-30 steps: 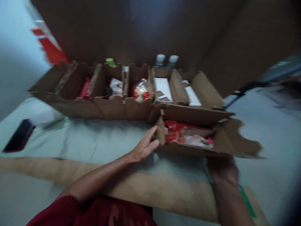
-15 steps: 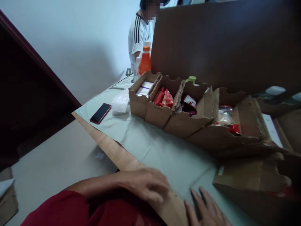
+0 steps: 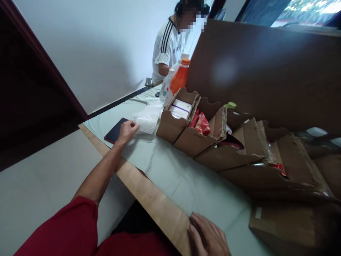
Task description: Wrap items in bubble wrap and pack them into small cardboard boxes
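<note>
My left hand point(image 3: 129, 130) reaches out over the far left part of the table, fingers pinched on the near edge of a sheet of bubble wrap point(image 3: 148, 119). A dark-screened smartphone with a red edge point(image 3: 115, 131) lies just beside and partly behind that hand. My right hand point(image 3: 209, 234) rests at the table's near edge, fingers stretched out on the pale green cloth, holding nothing.
Several open cardboard bins point(image 3: 170, 127) stand in a row along the table point(image 3: 165, 170), holding white boxes point(image 3: 179, 108) and red packets point(image 3: 202, 124). Behind them are an orange bottle point(image 3: 179, 78) and a brown panel point(image 3: 261, 71). A person in a white shirt point(image 3: 166, 46) is at the far end.
My left hand has moved from near my body out to the bubble wrap and closed on its edge. My right hand has shifted slightly left in view. The camera view has turned a little.
</note>
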Available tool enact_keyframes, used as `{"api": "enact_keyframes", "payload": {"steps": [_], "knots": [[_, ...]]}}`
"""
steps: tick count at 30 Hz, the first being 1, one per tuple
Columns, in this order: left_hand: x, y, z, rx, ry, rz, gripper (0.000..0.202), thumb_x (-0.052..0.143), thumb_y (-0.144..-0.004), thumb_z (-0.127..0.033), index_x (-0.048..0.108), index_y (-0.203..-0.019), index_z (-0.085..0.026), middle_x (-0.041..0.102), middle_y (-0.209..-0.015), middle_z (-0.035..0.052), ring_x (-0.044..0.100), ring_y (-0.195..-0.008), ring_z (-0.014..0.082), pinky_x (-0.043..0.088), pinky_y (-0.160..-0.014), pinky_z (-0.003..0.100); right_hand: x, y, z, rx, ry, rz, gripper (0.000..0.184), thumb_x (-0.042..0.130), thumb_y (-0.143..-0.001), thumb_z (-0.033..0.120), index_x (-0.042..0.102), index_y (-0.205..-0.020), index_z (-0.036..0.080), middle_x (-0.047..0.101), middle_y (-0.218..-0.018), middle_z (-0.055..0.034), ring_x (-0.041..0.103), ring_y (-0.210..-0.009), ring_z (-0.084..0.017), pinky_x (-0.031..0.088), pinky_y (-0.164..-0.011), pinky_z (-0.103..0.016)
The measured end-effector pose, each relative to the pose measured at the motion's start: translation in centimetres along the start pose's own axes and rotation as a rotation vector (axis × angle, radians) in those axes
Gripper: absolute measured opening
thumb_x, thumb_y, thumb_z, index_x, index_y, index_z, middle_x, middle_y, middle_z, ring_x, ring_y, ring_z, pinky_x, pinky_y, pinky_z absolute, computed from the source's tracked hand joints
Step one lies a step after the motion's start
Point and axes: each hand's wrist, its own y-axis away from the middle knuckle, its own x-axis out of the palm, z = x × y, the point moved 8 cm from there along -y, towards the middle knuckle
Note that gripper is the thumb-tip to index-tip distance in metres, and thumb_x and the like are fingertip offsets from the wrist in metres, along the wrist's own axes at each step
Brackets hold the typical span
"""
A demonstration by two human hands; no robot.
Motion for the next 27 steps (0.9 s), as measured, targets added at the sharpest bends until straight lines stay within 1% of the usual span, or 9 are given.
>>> {"api": "enact_keyframes", "payload": {"steps": [3,6,10,12,15,19,22,25,27], "knots": [[-0.2,2.3,-1.3,0.019,0.175,0.004,0.024,0.065,-0.069,-0.042,0.055,-0.066,-0.021,0.052,-0.062,-0.0039,0.056,-0.068,0.0155,0.050,-0.069,0.027,0.0,-3.1,0.9,0.167,-0.260,0.047,0.034,0.058,-0.095,0.047,0.079,-0.111,0.026,0.079,-0.114,-0.0093,0.074,-0.106,-0.029,0.060,-0.094,-0.047],[0.0,7.2,-2.7,0.018,0.344,0.072,0.033,0.062,-0.071,-0.052,0.052,-0.068,-0.021,0.051,-0.066,-0.0033,0.055,-0.066,0.0139,0.056,-0.067,0.029,1.5,-6.4,2.0,0.369,-0.670,0.155,0.042,0.064,-0.090,0.056,0.076,-0.117,0.026,0.076,-0.123,-0.0114,0.071,-0.114,-0.030,0.057,-0.100,-0.047],[3.2,16.8,-2.4,-0.190,0.762,0.330,0.034,0.074,-0.069,-0.048,0.062,-0.076,-0.017,0.062,-0.075,0.0016,0.061,-0.071,0.0156,0.059,-0.069,0.031,4.6,-10.6,5.1,0.551,-1.293,0.246,0.067,0.075,-0.078,0.067,0.066,-0.130,0.025,0.067,-0.138,-0.0143,0.066,-0.122,-0.032,0.058,-0.091,-0.043],[5.2,21.8,-1.6,-0.322,0.888,0.467,0.036,0.080,-0.069,-0.045,0.069,-0.085,-0.015,0.069,-0.080,0.0043,0.063,-0.073,0.0165,0.057,-0.068,0.030,5.5,-12.2,5.9,0.602,-1.473,0.220,0.072,0.078,-0.072,0.069,0.066,-0.127,0.023,0.070,-0.130,-0.0138,0.069,-0.113,-0.031,0.058,-0.084,-0.039],[7.3,27.0,-0.5,-0.390,0.845,0.665,0.039,0.086,-0.069,-0.044,0.073,-0.089,-0.013,0.073,-0.082,0.0056,0.066,-0.076,0.0175,0.054,-0.072,0.028,5.4,-12.7,5.4,0.626,-1.533,0.137,0.066,0.086,-0.064,0.062,0.069,-0.113,0.022,0.076,-0.104,-0.0080,0.069,-0.084,-0.023,0.054,-0.071,-0.032],[8.8,28.7,0.0,-0.520,0.921,0.813,0.056,0.085,-0.070,-0.057,0.073,-0.106,-0.015,0.076,-0.098,0.0093,0.071,-0.092,0.0246,0.055,-0.084,0.035,3.5,-9.7,3.1,0.624,-1.489,0.210,0.045,0.090,-0.063,0.048,0.073,-0.094,0.020,0.071,-0.077,-0.0007,0.059,-0.063,-0.014,0.046,-0.061,-0.025],[9.5,27.4,0.5,-0.591,0.885,0.689,0.054,0.084,-0.067,-0.058,0.072,-0.098,-0.016,0.076,-0.095,0.0088,0.071,-0.089,0.0241,0.057,-0.084,0.036,1.2,-6.0,0.3,0.635,-1.414,0.302,0.036,0.088,-0.068,0.044,0.074,-0.089,0.019,0.068,-0.073,0.0005,0.058,-0.061,-0.012,0.043,-0.059,-0.024],[10.3,26.8,0.4,-0.525,0.733,0.601,0.042,0.089,-0.063,-0.043,0.072,-0.089,-0.016,0.074,-0.083,0.0020,0.068,-0.079,0.0173,0.054,-0.079,0.028,-1.4,-3.2,-2.9,0.626,-1.230,0.319,0.030,0.082,-0.071,0.042,0.075,-0.089,0.019,0.070,-0.075,0.0002,0.059,-0.062,-0.013,0.043,-0.058,-0.024],[11.1,27.0,-0.1,-0.375,0.508,0.639,0.035,0.085,-0.068,-0.038,0.073,-0.092,-0.017,0.072,-0.081,-0.0006,0.065,-0.076,0.0155,0.051,-0.074,0.025,-3.5,-2.3,-5.3,0.590,-0.988,0.224,0.026,0.078,-0.072,0.040,0.076,-0.088,0.020,0.071,-0.075,-0.0002,0.060,-0.065,-0.015,0.045,-0.059,-0.025]]}}
